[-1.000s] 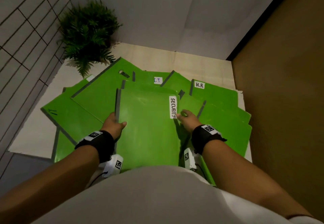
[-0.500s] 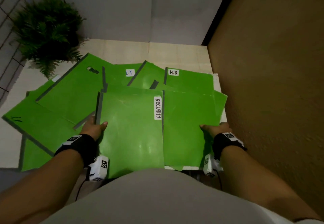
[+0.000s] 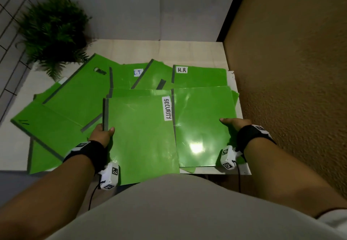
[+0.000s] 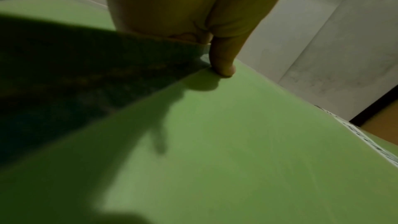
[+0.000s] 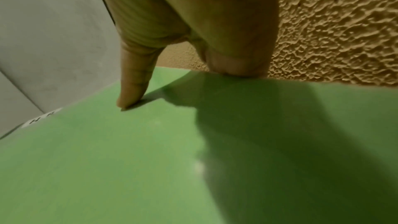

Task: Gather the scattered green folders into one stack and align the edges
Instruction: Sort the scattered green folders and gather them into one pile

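Here the left hand (image 3: 101,133) pinches the grey spine edge of the SECURITY folder (image 3: 142,138), thumb on top and fingers hidden beneath. The right hand (image 3: 235,125) grips the right edge of the plain folder (image 3: 201,125) just beside it, thumb (image 5: 133,89) flat on the cover. Both folders lie over the other green folders (image 3: 75,97) spread on the table (image 3: 189,52).

Dim, soft-focus frames; overhead glare
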